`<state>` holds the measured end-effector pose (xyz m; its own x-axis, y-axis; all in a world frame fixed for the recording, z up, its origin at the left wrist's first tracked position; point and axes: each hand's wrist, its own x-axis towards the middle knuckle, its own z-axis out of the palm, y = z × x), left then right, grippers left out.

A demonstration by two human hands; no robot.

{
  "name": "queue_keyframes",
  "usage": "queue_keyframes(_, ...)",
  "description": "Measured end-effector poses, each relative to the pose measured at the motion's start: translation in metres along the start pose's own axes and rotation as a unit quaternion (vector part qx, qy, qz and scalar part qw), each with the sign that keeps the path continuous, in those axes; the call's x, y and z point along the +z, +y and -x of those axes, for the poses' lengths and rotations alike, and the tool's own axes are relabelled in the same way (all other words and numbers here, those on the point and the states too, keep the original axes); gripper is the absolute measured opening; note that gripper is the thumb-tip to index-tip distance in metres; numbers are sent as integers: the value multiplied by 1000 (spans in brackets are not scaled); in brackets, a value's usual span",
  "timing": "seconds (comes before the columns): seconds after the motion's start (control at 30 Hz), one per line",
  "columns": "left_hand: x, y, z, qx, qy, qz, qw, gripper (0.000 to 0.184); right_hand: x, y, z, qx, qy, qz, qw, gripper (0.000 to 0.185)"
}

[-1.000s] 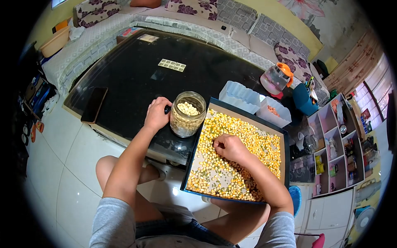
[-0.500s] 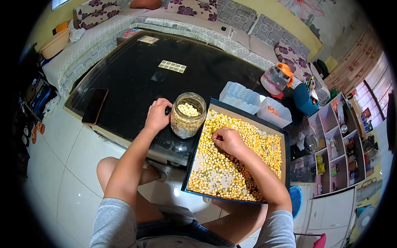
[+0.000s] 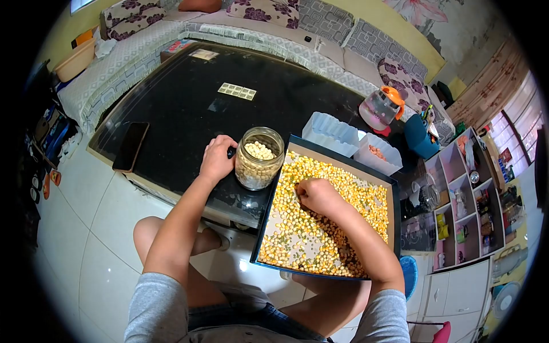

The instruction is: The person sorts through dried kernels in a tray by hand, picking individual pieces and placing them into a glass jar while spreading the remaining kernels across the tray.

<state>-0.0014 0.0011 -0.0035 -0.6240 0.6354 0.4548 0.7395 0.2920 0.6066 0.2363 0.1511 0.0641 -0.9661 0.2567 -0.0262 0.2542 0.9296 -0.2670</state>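
Note:
A glass jar [image 3: 259, 158] partly filled with pale beans stands upright on the black table. My left hand [image 3: 218, 159] rests close against its left side, fingers curled, with a small dark patch between thumb and forefinger that I cannot identify. On the right, a shallow box [image 3: 396, 223] with dark edges holds yellow corn kernels [image 3: 357, 197] mixed with small green beans [image 3: 303, 250]. My right hand [image 3: 318, 196] is down among the kernels with its fingers pinched together. Whatever lies between those fingertips is hidden.
Beyond the box stand two translucent containers, one [image 3: 331, 135] bluish and one [image 3: 377, 154] with pinkish pieces inside. An orange-lidded pitcher [image 3: 380, 108] is behind them. A phone [image 3: 131, 147] lies at the table's left edge, and a card of small squares [image 3: 237, 91] lies farther back.
My right hand has shifted slightly to the right and down within the corn, its fingers more tucked in. My left hand stays beside the jar.

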Motion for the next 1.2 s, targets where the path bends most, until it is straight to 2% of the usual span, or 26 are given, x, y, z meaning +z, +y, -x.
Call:
queue_keyframes(0.13, 0, 1, 0, 3, 5, 2, 1000, 19, -3, -5, -1, -7, -25, 41, 999, 11)
queue_keyframes(0.23, -1, 1, 0, -1, 0, 4, 1000, 18, -14, -7, -5, 14, -4, -8, 1000, 10)
queue_keyframes(0.3, 0, 1, 0, -2, 2, 3, 1000, 18, -29, -12, -6, 49, 39, -138, 988, 9)
queue_keyframes(0.37, 0, 1, 0, 4, 5, 5, 1000, 18, -46, -18, -16, 71, 72, -183, 978, 10)
queue_keyframes(0.5, -1, 3, 1, -2, 7, 2, 1000, 18, -94, -59, -37, 13, 141, -215, 966, 11)
queue_keyframes(0.57, 0, 1, 1, 3, 8, 4, 1000, 18, -100, -71, -53, -51, 172, -159, 971, 13)
queue_keyframes(0.7, -1, 3, 0, 3, 12, 0, 1000, 18, -93, -80, -69, -65, 134, -149, 978, 14)
queue_keyframes(0.8, 2, 0, 1, 17, 20, 10, 1000, 18, -84, -68, -52, -53, 200, -220, 953, 16)
queue_keyframes(0.9, 2, -2, -1, 18, 12, 8, 1000, 18, -56, -42, -30, 23, 154, -191, 969, 11)
queue_keyframes(0.97, 3, -1, 0, 16, 16, 9, 1000, 18, -36, -32, -15, 65, 64, -222, 971, 11)
queue_keyframes(1.07, 2, -2, 0, 14, 16, 9, 1000, 18, -7, -23, 2, -7, 40, -145, 989, 13)
queue_keyframes(1.2, 2, -1, 0, 6, 7, 9, 1000, 19, 2, -17, 4, 0, 25, -80, 996, 15)
